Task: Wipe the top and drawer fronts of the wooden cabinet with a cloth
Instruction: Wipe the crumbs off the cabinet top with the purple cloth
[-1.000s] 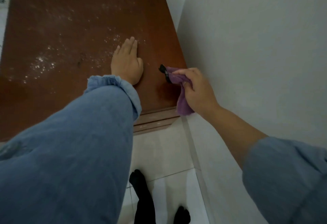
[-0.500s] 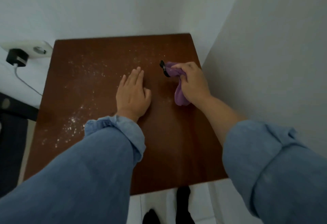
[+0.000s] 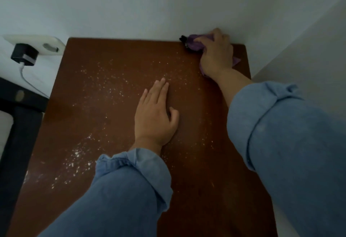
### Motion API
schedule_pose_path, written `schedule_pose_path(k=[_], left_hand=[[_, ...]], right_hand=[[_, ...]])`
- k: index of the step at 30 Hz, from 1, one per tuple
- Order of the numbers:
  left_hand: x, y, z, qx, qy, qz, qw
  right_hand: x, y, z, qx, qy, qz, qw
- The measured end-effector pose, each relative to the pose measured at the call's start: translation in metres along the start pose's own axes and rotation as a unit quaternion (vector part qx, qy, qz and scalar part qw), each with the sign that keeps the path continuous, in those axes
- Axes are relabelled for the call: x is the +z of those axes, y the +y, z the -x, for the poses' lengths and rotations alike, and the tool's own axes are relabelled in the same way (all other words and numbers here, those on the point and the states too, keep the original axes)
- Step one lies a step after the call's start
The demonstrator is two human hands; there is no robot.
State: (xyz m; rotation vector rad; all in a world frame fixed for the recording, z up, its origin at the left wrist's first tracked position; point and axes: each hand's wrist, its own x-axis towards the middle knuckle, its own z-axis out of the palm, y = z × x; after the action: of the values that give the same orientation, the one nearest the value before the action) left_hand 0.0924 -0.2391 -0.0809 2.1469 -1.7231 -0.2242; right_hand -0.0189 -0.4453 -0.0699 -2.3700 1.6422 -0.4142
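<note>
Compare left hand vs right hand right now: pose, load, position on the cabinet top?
The left hand lies flat and open, palm down, mid-top; the right hand is curled, at the far right corner by the wall. The left hand holds nothing; the right hand grips the purple cloth, pressing it on the cabinet top. White specks surround the left hand; few show near the right hand. Both have rolled blue sleeves and touch the top.

Wooden cabinet top (image 3: pixel 116 68): dark reddish-brown, flat, set into white wall corner. White dusty specks scattered over left and centre; right strip looks cleaner. Drawer fronts out of view. Purple cloth (image 3: pixel 194 44): bunched, black edge trim at left end, pressed on top's far right corner against back wall, partly covered by hand.
</note>
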Motion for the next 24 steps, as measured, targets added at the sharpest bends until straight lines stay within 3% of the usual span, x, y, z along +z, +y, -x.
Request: schedule_pose_path(k=[5, 18, 24], left_hand=[[0.000, 0.000, -0.001, -0.003, 0.007, 0.002, 1.000], [-0.003, 0.002, 0.002, 0.004, -0.002, 0.011, 1.000], [-0.003, 0.000, 0.002, 0.009, -0.012, 0.011, 1.000]], right_hand=[[-0.005, -0.001, 0.014, -0.015, -0.032, 0.010, 0.999], [-0.013, -0.017, 0.216, -0.048, -0.009, -0.030, 0.998], [-0.031, -0.022, 0.246, -0.056, -0.034, -0.099, 0.993]])
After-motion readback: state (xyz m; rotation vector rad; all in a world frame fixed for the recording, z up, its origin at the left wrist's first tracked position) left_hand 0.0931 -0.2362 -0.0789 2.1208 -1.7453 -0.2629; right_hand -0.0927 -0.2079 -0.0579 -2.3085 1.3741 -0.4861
